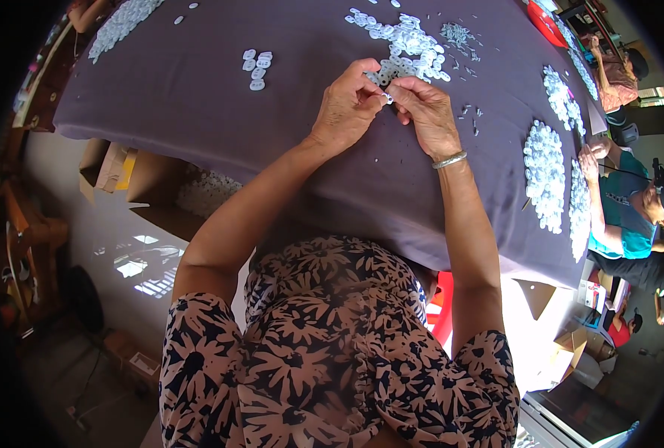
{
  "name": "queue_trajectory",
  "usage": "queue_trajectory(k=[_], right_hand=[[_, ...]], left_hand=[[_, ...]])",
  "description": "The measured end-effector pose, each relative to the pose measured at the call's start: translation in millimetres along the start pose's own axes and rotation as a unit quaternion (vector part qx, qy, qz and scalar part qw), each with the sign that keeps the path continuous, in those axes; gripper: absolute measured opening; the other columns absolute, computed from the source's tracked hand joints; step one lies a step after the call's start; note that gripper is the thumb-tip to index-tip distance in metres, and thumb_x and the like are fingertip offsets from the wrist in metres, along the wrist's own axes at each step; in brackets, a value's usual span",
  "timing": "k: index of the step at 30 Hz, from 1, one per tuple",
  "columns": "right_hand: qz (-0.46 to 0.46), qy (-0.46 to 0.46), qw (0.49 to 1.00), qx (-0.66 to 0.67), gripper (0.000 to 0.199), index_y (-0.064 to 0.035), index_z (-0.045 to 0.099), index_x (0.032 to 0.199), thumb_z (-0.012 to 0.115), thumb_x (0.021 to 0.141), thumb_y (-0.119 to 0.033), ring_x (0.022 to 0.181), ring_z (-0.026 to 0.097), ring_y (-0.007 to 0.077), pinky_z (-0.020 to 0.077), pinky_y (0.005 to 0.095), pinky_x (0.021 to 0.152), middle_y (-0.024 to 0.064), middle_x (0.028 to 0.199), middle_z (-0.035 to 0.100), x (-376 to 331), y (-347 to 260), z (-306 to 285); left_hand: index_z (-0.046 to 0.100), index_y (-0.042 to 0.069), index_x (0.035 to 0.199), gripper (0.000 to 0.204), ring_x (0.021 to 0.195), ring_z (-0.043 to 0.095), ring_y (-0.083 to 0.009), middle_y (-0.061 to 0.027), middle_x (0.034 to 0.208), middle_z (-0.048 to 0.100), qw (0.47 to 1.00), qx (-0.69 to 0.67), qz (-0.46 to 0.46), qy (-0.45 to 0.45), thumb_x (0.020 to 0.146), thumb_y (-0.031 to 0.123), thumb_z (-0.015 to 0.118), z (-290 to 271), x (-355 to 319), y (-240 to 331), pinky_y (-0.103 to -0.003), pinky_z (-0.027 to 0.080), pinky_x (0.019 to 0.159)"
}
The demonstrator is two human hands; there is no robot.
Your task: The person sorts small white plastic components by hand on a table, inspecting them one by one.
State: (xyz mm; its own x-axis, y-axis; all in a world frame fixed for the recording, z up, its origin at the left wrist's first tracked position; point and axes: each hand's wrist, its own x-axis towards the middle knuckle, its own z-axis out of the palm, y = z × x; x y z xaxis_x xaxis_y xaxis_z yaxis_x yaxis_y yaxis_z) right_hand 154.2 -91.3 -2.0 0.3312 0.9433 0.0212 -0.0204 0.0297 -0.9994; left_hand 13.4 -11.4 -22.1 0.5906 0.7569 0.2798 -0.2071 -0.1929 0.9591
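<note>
Over the dark cloth-covered table [257, 112], my two hands meet fingertip to fingertip. Between them is a small white plastic piece [388, 98], mostly hidden by the fingers. My left hand [347, 104] pinches it from the left. From the right, my right hand [426, 112], with a silver bangle at the wrist, pinches at the same piece. Just beyond the fingers spreads a pile of small white oval plastic pieces [410, 45]. Small grey metal screws [457, 34] lie in a heap to its right, with a few more near my right hand. A small group of white pieces [256, 67] sits left of my hands.
More white piles lie at the table's far left [123, 28] and right [545, 175]. A person in a teal shirt [623, 198] and other people are along the right side. An open cardboard box [160, 179] with white pieces stands under the table's left edge.
</note>
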Motion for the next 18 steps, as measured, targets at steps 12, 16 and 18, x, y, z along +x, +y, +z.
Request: queue_trajectory(k=[12,16,18], right_hand=[[-0.042,0.005,0.992,-0.117,0.011,-0.0022,0.065,0.086,0.064,0.086,-0.013,0.052,0.044,0.0033,0.0364,0.0187,0.047,-0.0034,0.065,0.054,-0.5,-2.6,3.1],[-0.063,0.018,0.987,-0.149,0.010,-0.0011,0.065,0.084,0.064,0.085,-0.011,0.048,0.044,0.0033,0.0363,0.0192,0.043,-0.0027,0.061,0.054,1.0,-2.7,4.3],[-0.055,0.017,0.987,-0.151,0.010,-0.0008,0.065,0.083,0.063,0.085,-0.011,0.048,0.045,0.0034,0.0369,0.0193,0.043,-0.0025,0.061,0.054,0.8,-5.7,6.5]], left_hand=[[0.059,-0.005,0.093,0.015,0.074,0.061,-0.0100,-0.0065,0.124,0.044,0.997,0.082,0.000,-0.004,0.080,0.002,0.062,-0.9,-1.6,-3.0,-0.024,0.052,0.060],[0.053,-0.004,0.101,0.023,0.073,0.061,-0.0104,-0.0083,0.112,0.054,0.997,0.079,0.004,0.018,0.080,0.001,0.062,2.3,-2.3,-0.7,-0.024,0.052,0.060],[0.045,-0.001,0.110,0.035,0.073,0.061,-0.0107,-0.0084,0.093,0.062,0.997,0.065,-0.026,0.022,0.079,0.001,0.062,1.8,-2.9,3.0,-0.024,0.052,0.060]])
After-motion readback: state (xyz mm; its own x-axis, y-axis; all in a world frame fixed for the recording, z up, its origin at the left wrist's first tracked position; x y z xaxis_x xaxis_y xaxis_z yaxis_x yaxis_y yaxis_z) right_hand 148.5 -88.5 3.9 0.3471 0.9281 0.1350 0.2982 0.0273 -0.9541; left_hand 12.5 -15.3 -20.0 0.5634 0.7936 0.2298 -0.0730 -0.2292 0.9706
